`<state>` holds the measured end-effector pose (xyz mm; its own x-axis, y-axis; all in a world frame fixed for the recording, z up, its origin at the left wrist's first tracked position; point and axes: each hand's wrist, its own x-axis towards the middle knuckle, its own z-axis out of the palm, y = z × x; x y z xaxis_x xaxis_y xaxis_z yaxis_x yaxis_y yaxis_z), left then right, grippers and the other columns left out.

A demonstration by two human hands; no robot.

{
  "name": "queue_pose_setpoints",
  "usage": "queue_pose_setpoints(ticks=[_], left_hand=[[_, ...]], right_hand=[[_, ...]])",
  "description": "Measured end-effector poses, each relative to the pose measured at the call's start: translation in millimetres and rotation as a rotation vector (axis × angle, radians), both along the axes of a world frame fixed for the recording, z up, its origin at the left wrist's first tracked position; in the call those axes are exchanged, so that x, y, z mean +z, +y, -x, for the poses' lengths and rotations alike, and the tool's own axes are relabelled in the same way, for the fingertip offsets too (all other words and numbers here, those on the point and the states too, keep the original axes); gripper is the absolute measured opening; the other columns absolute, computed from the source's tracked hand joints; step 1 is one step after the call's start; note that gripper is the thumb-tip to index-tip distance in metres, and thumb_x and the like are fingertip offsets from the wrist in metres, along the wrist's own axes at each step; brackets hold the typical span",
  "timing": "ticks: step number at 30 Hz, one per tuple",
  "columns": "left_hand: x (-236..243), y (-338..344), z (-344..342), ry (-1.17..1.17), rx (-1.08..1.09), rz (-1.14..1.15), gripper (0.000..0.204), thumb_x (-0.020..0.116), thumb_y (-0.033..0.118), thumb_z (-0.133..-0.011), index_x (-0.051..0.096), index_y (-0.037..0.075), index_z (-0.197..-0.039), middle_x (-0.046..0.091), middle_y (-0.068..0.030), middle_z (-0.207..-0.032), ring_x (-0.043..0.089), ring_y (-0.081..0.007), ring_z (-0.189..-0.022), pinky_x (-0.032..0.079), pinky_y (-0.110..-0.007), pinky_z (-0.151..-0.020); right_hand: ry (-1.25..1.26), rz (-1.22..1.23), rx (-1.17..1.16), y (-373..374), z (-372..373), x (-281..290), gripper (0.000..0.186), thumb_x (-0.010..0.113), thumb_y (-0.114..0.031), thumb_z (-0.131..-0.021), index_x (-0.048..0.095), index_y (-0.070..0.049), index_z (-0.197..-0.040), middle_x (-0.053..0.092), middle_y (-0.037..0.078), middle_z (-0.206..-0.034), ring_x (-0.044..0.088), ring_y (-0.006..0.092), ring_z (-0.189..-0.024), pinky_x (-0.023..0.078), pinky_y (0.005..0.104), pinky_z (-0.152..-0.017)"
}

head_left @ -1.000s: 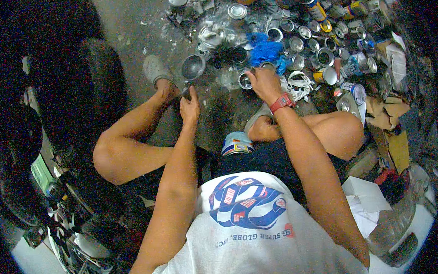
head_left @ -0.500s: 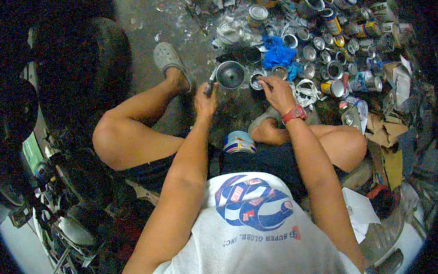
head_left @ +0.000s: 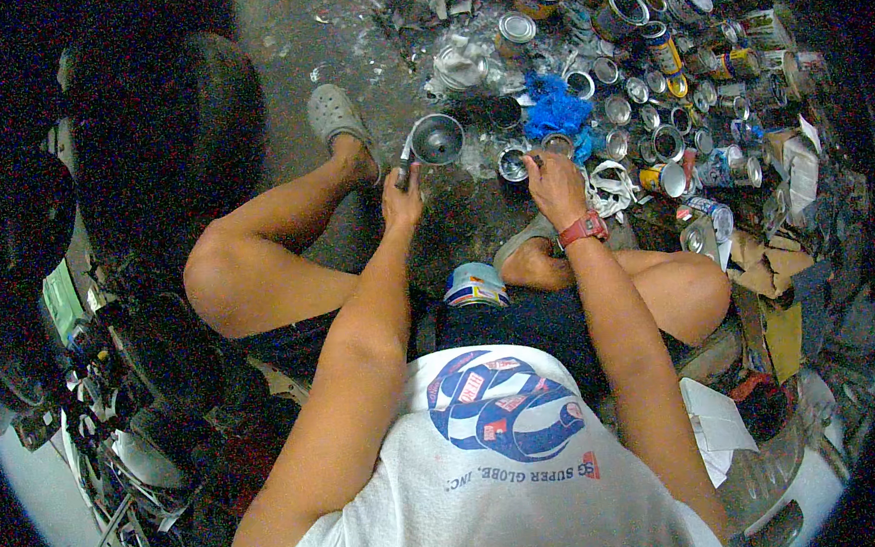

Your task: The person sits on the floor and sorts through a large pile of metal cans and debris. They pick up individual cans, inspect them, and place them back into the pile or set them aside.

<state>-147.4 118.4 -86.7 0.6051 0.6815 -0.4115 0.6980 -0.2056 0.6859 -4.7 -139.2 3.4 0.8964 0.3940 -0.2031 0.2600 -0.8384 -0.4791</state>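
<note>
In my left hand is the dark handle of a round grey metal cup, its open mouth facing up. The fingers are wrapped round that handle, and the cup hangs over the floor beyond my crossed legs. My right hand, with a red watch on its wrist, pinches a short dark piece at the rim of a small open can. What that piece is I cannot make out. A pale blue can stands in front of my lap, between my legs.
Many open paint cans crowd the floor at the far right. A crumpled blue plastic bag and a white rag lie just beyond my right hand. Dark tyres stand at left, and torn cardboard lies at right.
My left hand has moved the metal cup left and slightly away from me, widening the space between it and the small can. My right hand has stayed almost in place at the can's rim.
</note>
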Motion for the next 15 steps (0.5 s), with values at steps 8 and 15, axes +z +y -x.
queue_pose_setpoints(ticks=[8, 15], left_hand=[[-72.0, 45.3, -28.6, 0.150, 0.069, -0.034, 0.102, 0.050, 0.079, -0.095, 0.046, -0.004, -0.153, 0.049, -0.0258, -0.156, 0.045, -0.0417, -0.145, 0.034, -0.048, -0.122], [-107.8, 83.0, -59.6, 0.089, -0.009, -0.016, 0.086, 0.050, 0.077, -0.097, 0.057, 0.002, -0.139, 0.053, -0.0273, -0.147, 0.052, -0.0438, -0.135, 0.042, -0.051, -0.111]], right_hand=[[0.060, -0.068, 0.041, 8.0, -1.9, 11.4, 0.028, 0.063, -0.029, -0.101, 0.079, -0.008, -0.109, 0.077, 0.020, -0.106, 0.071, 0.0408, -0.099, 0.056, 0.0509, -0.090], [0.036, -0.143, 0.104, 7.0, -2.1, 10.4, 0.026, 0.065, -0.027, -0.101, 0.079, -0.007, -0.108, 0.077, 0.018, -0.105, 0.071, 0.0394, -0.096, 0.055, 0.0493, -0.088]])
